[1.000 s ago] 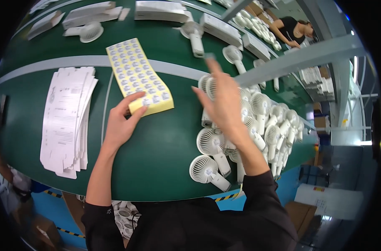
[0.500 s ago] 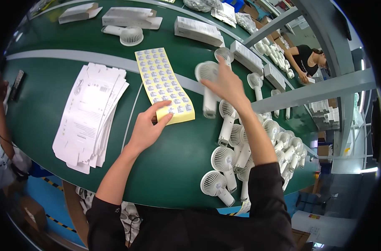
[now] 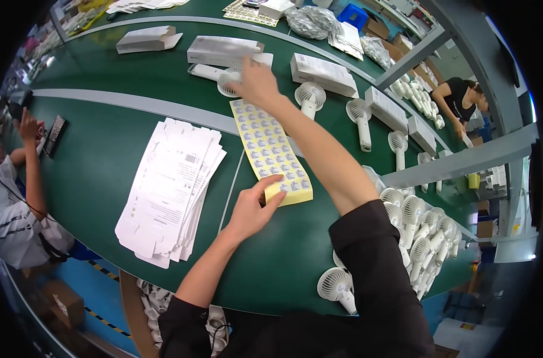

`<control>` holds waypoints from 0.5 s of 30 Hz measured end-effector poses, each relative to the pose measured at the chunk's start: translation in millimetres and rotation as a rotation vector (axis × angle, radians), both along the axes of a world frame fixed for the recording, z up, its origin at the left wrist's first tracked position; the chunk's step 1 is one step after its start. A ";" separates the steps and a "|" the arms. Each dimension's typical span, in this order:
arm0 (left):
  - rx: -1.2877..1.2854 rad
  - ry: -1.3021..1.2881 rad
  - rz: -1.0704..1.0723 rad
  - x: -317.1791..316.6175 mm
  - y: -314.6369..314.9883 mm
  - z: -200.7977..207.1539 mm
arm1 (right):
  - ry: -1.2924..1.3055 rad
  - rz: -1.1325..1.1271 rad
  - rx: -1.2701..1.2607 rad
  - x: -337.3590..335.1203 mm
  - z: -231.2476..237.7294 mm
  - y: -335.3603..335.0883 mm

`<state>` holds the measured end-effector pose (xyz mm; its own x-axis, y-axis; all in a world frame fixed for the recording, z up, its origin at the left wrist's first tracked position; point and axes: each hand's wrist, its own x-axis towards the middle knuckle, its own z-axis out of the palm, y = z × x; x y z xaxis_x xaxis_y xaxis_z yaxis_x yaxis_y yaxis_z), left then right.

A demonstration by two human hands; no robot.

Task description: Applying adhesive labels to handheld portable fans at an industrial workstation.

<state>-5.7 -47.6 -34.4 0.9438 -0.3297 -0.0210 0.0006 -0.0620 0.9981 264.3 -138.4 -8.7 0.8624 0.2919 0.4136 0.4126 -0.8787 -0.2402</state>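
Note:
My left hand (image 3: 254, 206) pinches the near end of a yellow sheet of stickers (image 3: 271, 146) between thumb and fingers. My right hand (image 3: 258, 83) reaches across the sheet's far end, thumb and fingers apart and slightly blurred. Its fingertips are at the round head of a white handheld fan (image 3: 209, 72), lying beside a long white box (image 3: 220, 50); whether they touch it is unclear. Another white fan (image 3: 311, 95) lies just right of this hand. Several more fans (image 3: 413, 210) are heaped at the right, partly behind my right arm.
A stack of flattened white cartons (image 3: 167, 191) lies left of the sheet. More white boxes (image 3: 324, 74) line the far side, and a grey metal beam (image 3: 462, 152) crosses on the right. One person (image 3: 21, 203) sits at the left; another (image 3: 456, 101) works at the far right.
My right hand has let go of the fan it held, which now lies on the table, and moved left to another fan. The view has shifted. My left hand stays on the sticker sheet.

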 end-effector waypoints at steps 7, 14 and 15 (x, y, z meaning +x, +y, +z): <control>0.066 -0.019 -0.026 0.5 0.6 -0.7 | 0.039 -0.176 -0.039 11.2 -16.3 18.0; -0.032 -0.410 0.217 -14.8 11.9 0.3 | 0.203 -0.115 0.002 -39.9 25.8 -44.5; 0.000 -0.405 0.272 -15.0 11.6 0.1 | 0.231 -0.097 0.012 -49.0 37.0 -59.8</control>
